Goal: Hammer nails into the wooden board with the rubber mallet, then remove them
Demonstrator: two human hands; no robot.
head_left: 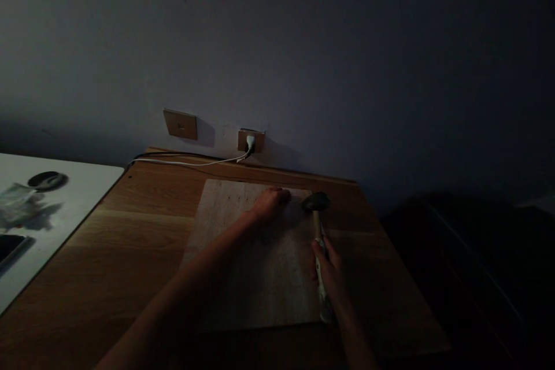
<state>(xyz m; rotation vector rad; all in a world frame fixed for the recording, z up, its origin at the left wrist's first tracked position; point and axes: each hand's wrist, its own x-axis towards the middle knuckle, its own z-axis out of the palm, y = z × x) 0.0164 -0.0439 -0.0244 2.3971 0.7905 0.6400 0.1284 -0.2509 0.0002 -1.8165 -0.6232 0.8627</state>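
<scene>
A pale wooden board (260, 283) lies flat on the brown wooden table (143, 231). Near the board's far edge, my left hand (271, 201) rests with its fingers curled together; whatever they may pinch is too dark and small to make out. My right hand (327, 263) is wrapped round the handle of a hammer (316, 203), just over the right edge of the board. The hammer's dark head points away from me, a short way to the right of my left fingers. A few small dark marks or nails dot the board's far left part.
Behind the table, the wall carries a socket with a white plug (250, 141) and a second wall plate (180, 125). Cables (186, 162) run along the table's back edge. On the left, a white table (91, 185) bears a dark round object (47, 180) and a clear plastic bag (19, 202).
</scene>
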